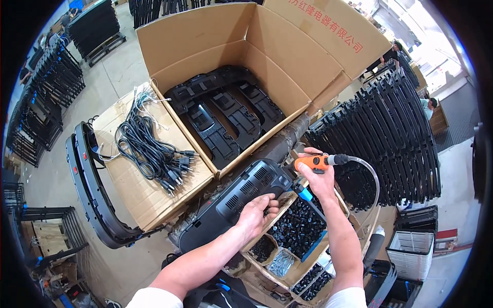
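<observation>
My right hand [318,178] is wrapped around an orange air screwdriver [319,162], with a clear hose at its back end. The tool's tip lies by the right end of a black vented plastic cover [221,213], but the exact contact is hidden. Fingers curled, my left hand [255,214] rests at the cover's near edge; what it pinches, if anything, cannot be made out. Beneath both hands stands a parts box with small black plastic pieces [298,226], dark screws [262,249] and silver screws [282,263].
Beyond the cover is a large open carton [197,41] with black molded panels [226,110] inside. Bundled power cords [149,146] lie on its folded flap. Stacked black frames [380,143] stand at the right, curved black parts [92,190] at the left, and white crates [411,251] at lower right.
</observation>
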A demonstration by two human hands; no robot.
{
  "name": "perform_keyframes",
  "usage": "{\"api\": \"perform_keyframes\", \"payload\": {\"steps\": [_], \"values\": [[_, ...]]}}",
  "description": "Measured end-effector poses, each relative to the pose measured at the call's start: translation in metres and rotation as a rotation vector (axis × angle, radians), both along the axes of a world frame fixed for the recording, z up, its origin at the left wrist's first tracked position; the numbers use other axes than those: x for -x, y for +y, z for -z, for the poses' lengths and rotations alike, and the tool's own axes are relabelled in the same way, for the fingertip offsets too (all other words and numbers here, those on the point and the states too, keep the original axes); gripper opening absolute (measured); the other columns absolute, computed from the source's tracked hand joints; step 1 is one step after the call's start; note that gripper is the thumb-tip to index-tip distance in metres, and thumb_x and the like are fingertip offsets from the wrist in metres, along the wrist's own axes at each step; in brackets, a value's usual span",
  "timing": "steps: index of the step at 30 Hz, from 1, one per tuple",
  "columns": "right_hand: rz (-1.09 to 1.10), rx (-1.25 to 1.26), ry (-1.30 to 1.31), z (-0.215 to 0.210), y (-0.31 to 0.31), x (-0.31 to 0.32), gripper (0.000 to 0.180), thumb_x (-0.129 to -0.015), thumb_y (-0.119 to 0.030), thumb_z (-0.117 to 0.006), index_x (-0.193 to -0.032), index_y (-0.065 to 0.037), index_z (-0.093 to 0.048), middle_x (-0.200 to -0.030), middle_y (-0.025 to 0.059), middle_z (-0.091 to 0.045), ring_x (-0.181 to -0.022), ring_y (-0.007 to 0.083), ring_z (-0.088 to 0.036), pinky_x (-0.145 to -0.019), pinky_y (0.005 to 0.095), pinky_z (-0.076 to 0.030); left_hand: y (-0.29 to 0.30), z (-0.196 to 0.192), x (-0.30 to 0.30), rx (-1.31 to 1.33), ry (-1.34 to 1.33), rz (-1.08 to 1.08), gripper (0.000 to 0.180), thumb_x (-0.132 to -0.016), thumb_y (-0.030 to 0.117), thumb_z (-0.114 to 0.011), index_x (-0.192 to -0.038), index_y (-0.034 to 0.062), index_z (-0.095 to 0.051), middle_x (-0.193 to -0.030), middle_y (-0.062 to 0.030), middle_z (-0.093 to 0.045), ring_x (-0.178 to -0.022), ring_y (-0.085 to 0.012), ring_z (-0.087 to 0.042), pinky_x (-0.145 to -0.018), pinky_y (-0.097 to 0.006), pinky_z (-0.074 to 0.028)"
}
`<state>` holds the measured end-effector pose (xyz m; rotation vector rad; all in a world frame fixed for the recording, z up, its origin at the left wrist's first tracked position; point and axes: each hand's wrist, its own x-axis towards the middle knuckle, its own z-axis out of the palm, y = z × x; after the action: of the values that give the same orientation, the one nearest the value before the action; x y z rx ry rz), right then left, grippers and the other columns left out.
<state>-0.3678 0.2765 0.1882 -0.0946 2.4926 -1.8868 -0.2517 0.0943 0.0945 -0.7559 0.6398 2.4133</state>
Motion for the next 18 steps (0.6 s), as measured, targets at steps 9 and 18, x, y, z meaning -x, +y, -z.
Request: {"api": "perform_keyframes", "payload": {"steps": [9,18], "values": [[-0.081,-0.038,0.039,0.017,-0.007,0.013,0.04,-0.083,-0.012,-0.082,-0.118,0.0,-0.068,-0.11,0.0103,-0.074,-0.1,0.0165,-0.07,-0.094,0.0319,-0.055,-0.027,0.005,-0.014,-0.007,-0.04,0.006,0.028,-0.11,0.021,-0.051,-0.128,0.0016,-0.061,-0.106,-0.0086,-0.07,-0.087,-0.0155,-0.068,-0.078,-0.029,-0.061],[-0.117,-0.22,0.045,0.012,-0.012,0.016,0.032,-0.083,-0.015,-0.08,-0.11,-0.001,-0.071,-0.107,0.009,-0.075,-0.097,0.0159,-0.07,-0.091,0.0325,-0.055,-0.036,0.009,-0.016,-0.005,-0.073,-0.042,0.025,-0.106,0.028,-0.061,-0.111,0.0038,-0.067,-0.096,-0.0074,-0.07,-0.081,-0.0193,-0.068,-0.073,-0.033,-0.06]]}}
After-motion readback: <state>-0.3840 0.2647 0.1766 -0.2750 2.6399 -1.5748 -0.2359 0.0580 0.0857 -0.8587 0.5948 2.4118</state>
